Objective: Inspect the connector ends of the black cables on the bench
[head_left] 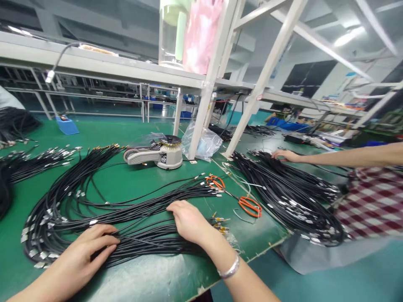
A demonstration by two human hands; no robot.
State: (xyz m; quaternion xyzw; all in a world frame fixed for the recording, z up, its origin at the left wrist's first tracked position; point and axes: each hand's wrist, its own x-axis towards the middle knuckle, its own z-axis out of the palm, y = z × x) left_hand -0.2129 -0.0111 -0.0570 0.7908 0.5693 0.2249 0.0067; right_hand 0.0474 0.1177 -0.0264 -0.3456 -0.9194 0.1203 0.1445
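Black cables [147, 243] with metal connector ends lie in a long curved bundle across the green tabletop. My left hand [85, 253] is at the bundle's near bend, its fingers bent and closed at a black cable. Farther right, my right hand [190, 222], with a silver bracelet on the wrist, has its fingers curled down over cables near their ends. A strand runs slantwise between the two hands. My right fingertips are partly hidden. Beyond that hand, gold-coloured connector ends [223, 230] stick out of the near strands.
A round grey tape dispenser [168, 155] stands behind the bundle. Orange-handled scissors [249, 206] lie by the table seam. More cables [283, 197] are at right, under a co-worker's hand [286, 156]. White shelf posts [201, 113] rise behind; a blue box [67, 125] sits at left.
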